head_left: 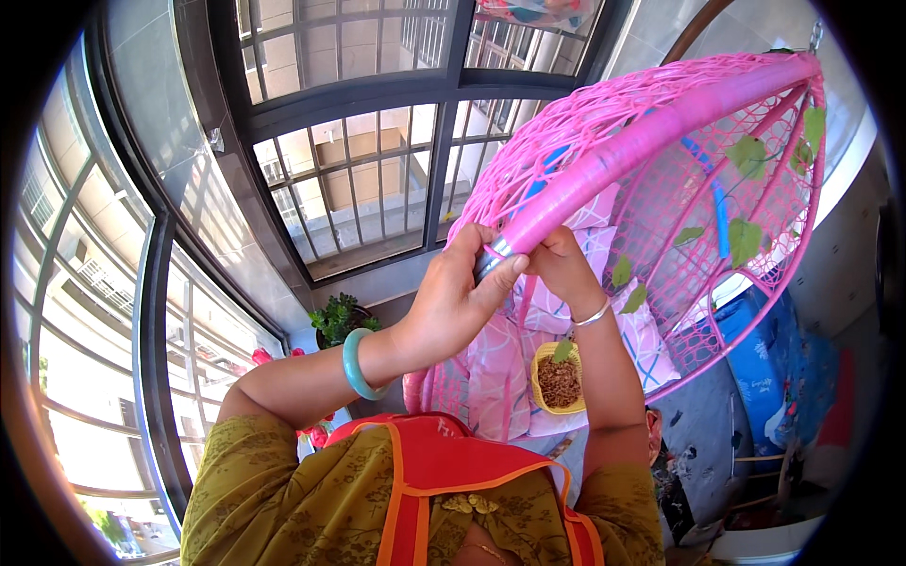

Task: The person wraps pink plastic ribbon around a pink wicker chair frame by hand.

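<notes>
A pink hanging basket chair (585, 174) fills the upper right. Its thick rim tube is bound in pink wrapping (613, 160); a short stretch of silver-grey metal tube (491, 257) lies bare near its lower end. My left hand (453, 297) is closed round that bare stretch, the thumb along its near side. Close by, my right hand (562, 264) has its fingers curled at the lower end of the wrapping, against the tube; most of those fingertips are hidden. A thin pink strand loops over the metal between the hands.
Pink cushions (500, 377) and a yellow basket (559, 382) of brown bits sit in the chair. Green leaves (746, 243) hang on its netting. A potted plant (342, 319) stands below the barred window (354, 179). Blue bags (764, 368) lie at the right.
</notes>
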Demonstrator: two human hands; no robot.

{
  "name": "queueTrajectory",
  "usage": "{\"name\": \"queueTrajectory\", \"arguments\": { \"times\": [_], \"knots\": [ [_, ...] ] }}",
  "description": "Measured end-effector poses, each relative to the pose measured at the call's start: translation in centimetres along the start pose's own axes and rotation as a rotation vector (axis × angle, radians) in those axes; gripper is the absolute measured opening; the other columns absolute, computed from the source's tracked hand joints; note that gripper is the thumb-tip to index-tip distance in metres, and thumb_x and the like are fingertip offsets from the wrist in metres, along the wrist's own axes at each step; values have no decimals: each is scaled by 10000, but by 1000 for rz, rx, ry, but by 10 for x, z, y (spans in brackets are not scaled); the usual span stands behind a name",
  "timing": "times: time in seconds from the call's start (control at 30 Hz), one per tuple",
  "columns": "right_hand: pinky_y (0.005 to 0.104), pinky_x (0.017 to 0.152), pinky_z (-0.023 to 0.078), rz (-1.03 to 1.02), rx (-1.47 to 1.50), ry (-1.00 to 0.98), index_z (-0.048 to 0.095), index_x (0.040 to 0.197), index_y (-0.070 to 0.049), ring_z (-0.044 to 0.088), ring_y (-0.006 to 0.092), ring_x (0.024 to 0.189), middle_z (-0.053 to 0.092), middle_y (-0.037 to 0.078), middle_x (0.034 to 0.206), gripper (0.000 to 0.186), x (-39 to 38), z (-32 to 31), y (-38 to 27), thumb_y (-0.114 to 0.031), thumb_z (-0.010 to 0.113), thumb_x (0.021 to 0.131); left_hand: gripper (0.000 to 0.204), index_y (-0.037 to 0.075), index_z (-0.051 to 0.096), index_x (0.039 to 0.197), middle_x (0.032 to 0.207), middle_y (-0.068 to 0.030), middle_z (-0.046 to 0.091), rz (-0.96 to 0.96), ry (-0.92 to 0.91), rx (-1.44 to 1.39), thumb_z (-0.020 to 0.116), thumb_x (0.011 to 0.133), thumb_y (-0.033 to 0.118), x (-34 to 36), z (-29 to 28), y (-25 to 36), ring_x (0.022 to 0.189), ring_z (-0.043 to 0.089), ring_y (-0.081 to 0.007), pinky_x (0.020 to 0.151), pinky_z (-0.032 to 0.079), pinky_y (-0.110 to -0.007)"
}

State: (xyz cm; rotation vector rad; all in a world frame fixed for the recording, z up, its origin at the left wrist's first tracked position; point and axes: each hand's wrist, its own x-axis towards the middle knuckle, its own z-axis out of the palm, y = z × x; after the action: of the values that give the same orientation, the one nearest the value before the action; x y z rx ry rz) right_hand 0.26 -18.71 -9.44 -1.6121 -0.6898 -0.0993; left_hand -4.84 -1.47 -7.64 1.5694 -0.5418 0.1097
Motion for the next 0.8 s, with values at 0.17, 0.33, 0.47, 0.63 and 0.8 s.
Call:
{"name": "queueTrajectory", "arguments": {
  "times": [0.17, 0.33, 0.47, 0.63, 0.8],
  "knots": [
    [205, 519, 366, 164, -124, -56, 593, 958, -48, 423, 36, 580, 475, -48, 639, 121, -6, -3, -17, -108, 525, 877, 320, -8, 461, 913, 593, -79, 494, 47, -7, 113, 558, 869, 293, -1, -4, -3, 524, 459, -119, 479, 368, -290],
    [209, 534, 379, 220, -224, -56, 601, 957, -45, 435, 39, 590, 490, -33, 641, 136, -13, 3, -31, -122, 532, 869, 340, -17, 465, 894, 550, -79, 497, 31, -63, 122, 517, 890, 318, 1, -5, -6, 493, 481, -132, 462, 381, -302],
    [251, 565, 410, 119, -362, -14, 605, 938, -22, 479, 71, 613, 530, 18, 653, 159, -8, 9, -32, -144, 531, 865, 383, -19, 474, 896, 567, -68, 527, -4, -104, 118, 491, 897, 363, 1, -7, -2, 528, 531, -123, 488, 421, -276],
    [265, 584, 424, 100, -348, -44, 608, 956, -35, 507, 84, 637, 566, 31, 685, 167, -1, 6, -22, -152, 528, 869, 367, -7, 464, 969, 679, -73, 570, -84, -187, 144, 428, 926, 355, 1, -9, 4, 605, 570, -132, 571, 447, -255],
    [235, 537, 411, -25, -260, -58, 613, 964, -51, 489, 63, 596, 546, 0, 664, 156, 8, 4, -13, -134, 522, 868, 373, -12, 472, 1041, 742, -82, 594, -129, -217, 2, 438, 924, 340, 1, -10, 6, 662, 585, -159, 641, 463, -281]
  ]
}}
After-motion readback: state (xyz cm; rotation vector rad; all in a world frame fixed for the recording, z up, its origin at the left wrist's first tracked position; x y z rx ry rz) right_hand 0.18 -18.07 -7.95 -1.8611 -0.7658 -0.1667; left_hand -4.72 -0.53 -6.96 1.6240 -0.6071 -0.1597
